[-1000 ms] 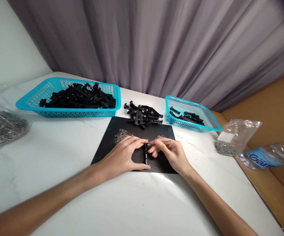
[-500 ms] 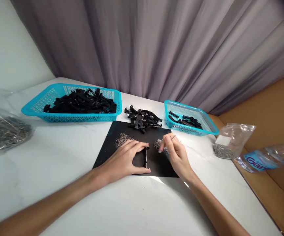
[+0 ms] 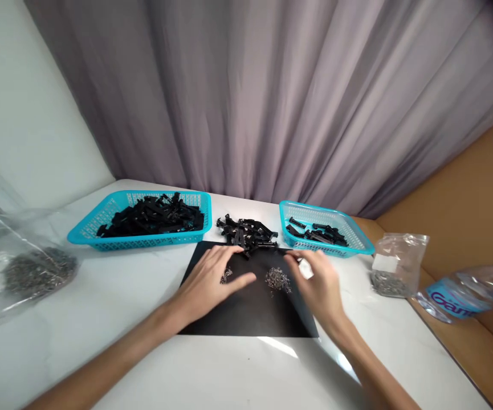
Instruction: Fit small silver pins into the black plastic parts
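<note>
My left hand (image 3: 214, 280) is open over the left side of the black mat (image 3: 252, 316), thumb and fingers spread with nothing between them. Its fingertips come near the loose pile of slim black plastic parts (image 3: 246, 232) at the mat's back edge. My right hand (image 3: 318, 285) is closed in a pinch above the mat's right edge, in front of the smaller basket. A dark, blurred bit shows at its fingertips; its kind cannot be made out. Between the hands lies a heap of small metal pieces (image 3: 277, 279). A second metal heap (image 3: 226, 275) is partly hidden by my left hand.
A large blue basket (image 3: 101, 244) full of black parts stands back left. A smaller blue basket (image 3: 361, 244) holding several parts is back right. Clear bags of metal pieces, left (image 3: 41, 276) and right (image 3: 394, 279), flank the mat. A plastic bottle (image 3: 464, 293) lies far right.
The black part between my left thumb and fingers is gone from the mat's middle. My left hand has moved back toward the pile; my right hand has shifted slightly right. The view has tilted up.
</note>
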Tool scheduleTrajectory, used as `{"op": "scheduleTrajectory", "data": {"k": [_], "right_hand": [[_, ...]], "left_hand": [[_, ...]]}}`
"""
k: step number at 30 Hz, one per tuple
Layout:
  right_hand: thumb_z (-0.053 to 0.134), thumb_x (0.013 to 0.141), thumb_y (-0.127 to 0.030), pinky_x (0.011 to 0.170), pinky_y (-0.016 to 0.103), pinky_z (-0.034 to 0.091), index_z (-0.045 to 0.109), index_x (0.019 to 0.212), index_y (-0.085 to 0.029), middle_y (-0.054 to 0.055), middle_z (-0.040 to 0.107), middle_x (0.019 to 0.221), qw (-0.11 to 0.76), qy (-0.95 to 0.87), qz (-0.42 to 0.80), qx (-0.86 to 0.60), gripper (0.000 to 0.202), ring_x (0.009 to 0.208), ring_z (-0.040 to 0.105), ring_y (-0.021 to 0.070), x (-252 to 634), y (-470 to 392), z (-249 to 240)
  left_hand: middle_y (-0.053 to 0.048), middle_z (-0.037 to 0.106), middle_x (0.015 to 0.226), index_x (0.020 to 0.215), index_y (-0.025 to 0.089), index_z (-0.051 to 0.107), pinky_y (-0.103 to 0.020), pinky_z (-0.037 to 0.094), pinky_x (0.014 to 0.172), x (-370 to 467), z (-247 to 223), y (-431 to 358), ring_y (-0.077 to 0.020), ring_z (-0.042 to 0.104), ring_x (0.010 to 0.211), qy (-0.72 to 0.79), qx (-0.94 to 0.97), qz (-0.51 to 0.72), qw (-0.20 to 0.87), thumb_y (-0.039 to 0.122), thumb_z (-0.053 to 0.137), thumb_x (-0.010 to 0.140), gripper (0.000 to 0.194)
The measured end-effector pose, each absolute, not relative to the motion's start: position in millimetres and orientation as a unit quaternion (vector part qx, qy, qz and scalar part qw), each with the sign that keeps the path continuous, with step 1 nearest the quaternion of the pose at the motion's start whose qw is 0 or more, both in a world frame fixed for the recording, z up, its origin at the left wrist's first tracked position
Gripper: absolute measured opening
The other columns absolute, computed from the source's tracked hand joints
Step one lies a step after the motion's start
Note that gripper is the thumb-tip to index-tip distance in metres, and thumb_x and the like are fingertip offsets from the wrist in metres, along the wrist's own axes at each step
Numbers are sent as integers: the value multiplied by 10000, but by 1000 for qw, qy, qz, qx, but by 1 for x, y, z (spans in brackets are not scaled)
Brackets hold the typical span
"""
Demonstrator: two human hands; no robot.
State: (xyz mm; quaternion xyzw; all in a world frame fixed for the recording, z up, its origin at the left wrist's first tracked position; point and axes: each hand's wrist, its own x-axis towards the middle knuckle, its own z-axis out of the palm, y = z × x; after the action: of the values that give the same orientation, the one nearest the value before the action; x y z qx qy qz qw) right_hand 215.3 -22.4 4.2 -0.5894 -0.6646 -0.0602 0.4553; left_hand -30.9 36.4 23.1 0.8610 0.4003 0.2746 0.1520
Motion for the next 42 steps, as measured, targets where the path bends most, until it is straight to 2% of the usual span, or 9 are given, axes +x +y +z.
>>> {"op": "scheduleTrajectory", "data": {"k": [4, 10, 15, 19, 26, 29, 33, 36, 42], "right_hand": [[532, 1024, -393, 707, 347, 394, 753, 1008, -204, 80, 772, 948, 416, -589, -236, -651, 291, 841, 557, 263, 278, 6, 6], [480, 1035, -418, 703, 352, 418, 766, 1032, -182, 109, 732, 1018, 371, -568, -255, -689, 371, 919, 577, 283, 300, 18, -6], [504, 1040, -344, 778, 337, 512, 743, 1074, -206, 102, 648, 1028, 404, -687, -105, -594, 278, 917, 645, 233, 261, -10, 2], [539, 1031, -286, 782, 333, 551, 725, 1188, -279, 78, 639, 1084, 280, -809, 41, -515, 244, 895, 666, 205, 227, -37, 9], [495, 1012, -166, 796, 441, 573, 593, 1363, -139, 154, 616, 1159, 121, -867, 5, -483, 365, 945, 625, 280, 210, -68, 4], [459, 977, -50, 790, 422, 568, 559, 1393, -130, 159, 622, 1174, 153, -860, -22, -487, 436, 945, 625, 272, 210, -69, -13], [416, 969, -3, 748, 364, 547, 662, 1134, -166, 111, 671, 1066, 255, -829, -32, -496, 338, 860, 637, 230, 208, -61, -29], [405, 1006, -54, 749, 339, 518, 636, 1067, -190, 96, 685, 1032, 330, -812, -20, -482, 276, 875, 638, 220, 204, -54, -24], [510, 1018, -244, 653, 277, 469, 660, 1001, -206, 41, 697, 893, 420, -710, 190, -531, 156, 732, 607, 168, 194, -31, 3]], "left_hand": [[-73, 694, 1072, 1141, 196, 604, -423, 489, 975, -23, 29, 80, -261, 651, 1048, 428, 867, 254, 39, 312, 520, 1015, 190], [-99, 740, 939, 1078, 157, 624, -376, 506, 796, -1, 21, 108, -290, 697, 899, 489, 837, 244, 13, 204, 602, 954, 134], [-85, 764, 913, 1051, 180, 633, -338, 489, 723, 3, 17, 112, -287, 715, 887, 521, 816, 249, 32, 230, 650, 936, 127], [-47, 778, 893, 1051, 197, 625, -308, 474, 656, 2, 17, 116, -252, 726, 829, 539, 797, 266, 67, 222, 669, 914, 146], [-46, 736, 874, 1189, 191, 586, -318, 489, 663, -3, 27, 110, -239, 702, 765, 537, 768, 332, 103, 223, 631, 911, 283], [-55, 701, 953, 1263, 197, 564, -337, 520, 753, -9, 37, 102, -219, 690, 785, 527, 748, 382, 128, 260, 582, 933, 337], [-53, 660, 962, 1274, 174, 563, -330, 561, 696, -19, 41, 81, -170, 678, 654, 501, 726, 415, 223, 378, 490, 970, 373], [-18, 651, 911, 1232, 187, 579, -319, 578, 666, -25, 33, 61, -136, 660, 573, 456, 720, 401, 336, 446, 487, 975, 376], [19, 602, 1010, 1051, 239, 519, -309, 560, 823, -29, 14, 39, -134, 687, 788, 363, 618, 390, 578, 452, 682, 907, 305]]}}
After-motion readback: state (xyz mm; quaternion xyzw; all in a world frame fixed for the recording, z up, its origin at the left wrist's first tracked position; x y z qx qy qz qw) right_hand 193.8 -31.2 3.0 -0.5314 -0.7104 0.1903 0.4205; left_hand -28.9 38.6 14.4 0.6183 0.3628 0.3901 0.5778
